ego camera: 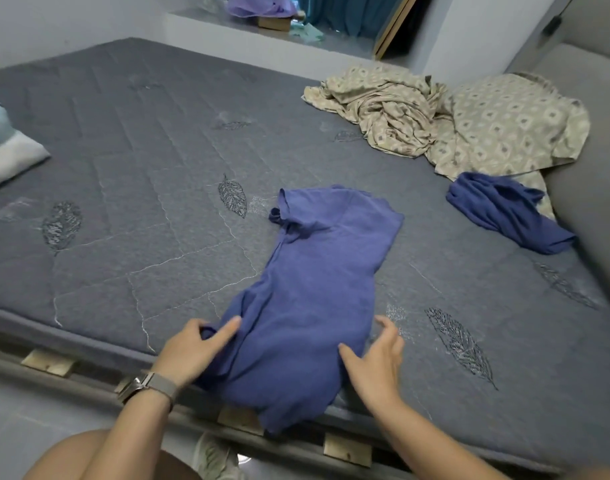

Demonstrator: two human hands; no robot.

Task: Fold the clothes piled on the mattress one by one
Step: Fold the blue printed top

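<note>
Two hands at mattress (158, 168) near edge — left hand (192, 348) pinches blue shirt (314, 289) hem, fingertips hidden; right hand (376, 362) spread, empty.

Room around you: small, pale walls, flat cool light.

You've got a grey quilted mattress (140, 161) with stitched leaf motifs on a frame with wooden slats (48, 362) showing at the near edge. Grey padded panel (587, 216) runs along your right. Pale tiled floor (29, 420) below. At the far wall, a raised ledge (262, 36) holds clutter, teal curtain (345, 12) behind it, wooden board (395, 26) leaning beside.
</note>
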